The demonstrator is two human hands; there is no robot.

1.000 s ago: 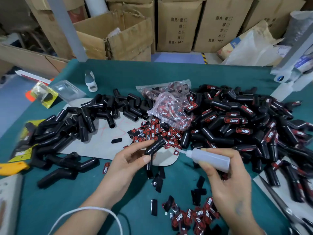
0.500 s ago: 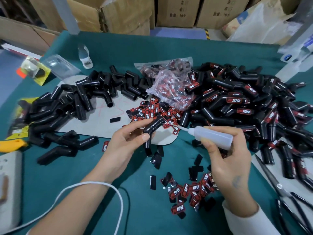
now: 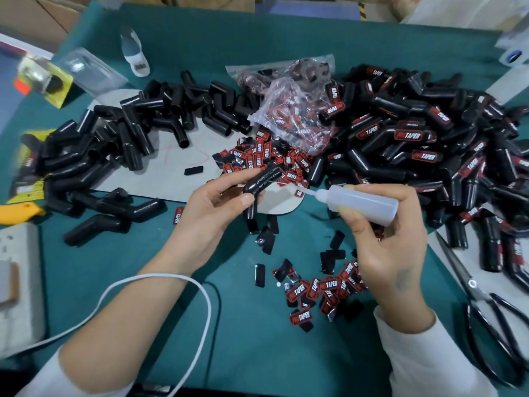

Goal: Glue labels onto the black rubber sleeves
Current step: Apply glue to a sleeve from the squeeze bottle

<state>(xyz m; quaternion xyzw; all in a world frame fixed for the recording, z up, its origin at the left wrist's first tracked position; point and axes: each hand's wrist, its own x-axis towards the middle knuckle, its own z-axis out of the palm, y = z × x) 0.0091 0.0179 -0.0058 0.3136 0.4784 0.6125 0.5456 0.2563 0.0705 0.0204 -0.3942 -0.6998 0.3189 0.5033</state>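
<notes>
Sleeve (image 3: 262, 181), black and bent, sits pinched in my left hand (image 3: 213, 213) above the green table (image 3: 249, 348), that grip clamped on it. My right hand (image 3: 383, 239) is wrapped around the glue bottle (image 3: 362, 202), nozzle touching the sleeve. Loose red labels (image 3: 317, 287) lie below, labelled sleeves (image 3: 429, 144) right, bare sleeves (image 3: 128, 138) left.

the bent sleeve (image 3: 262, 181) looks like glossy black rubber, smooth and shiny. the glue bottle (image 3: 362, 202) is translucent, matt white plastic. the labels (image 3: 299, 290) look glossy red and black. the table (image 3: 257, 339) has a matt teal cover. the bag (image 3: 289, 110) is crinkled clear plastic, the scissors (image 3: 483, 299) dark metal.
</notes>
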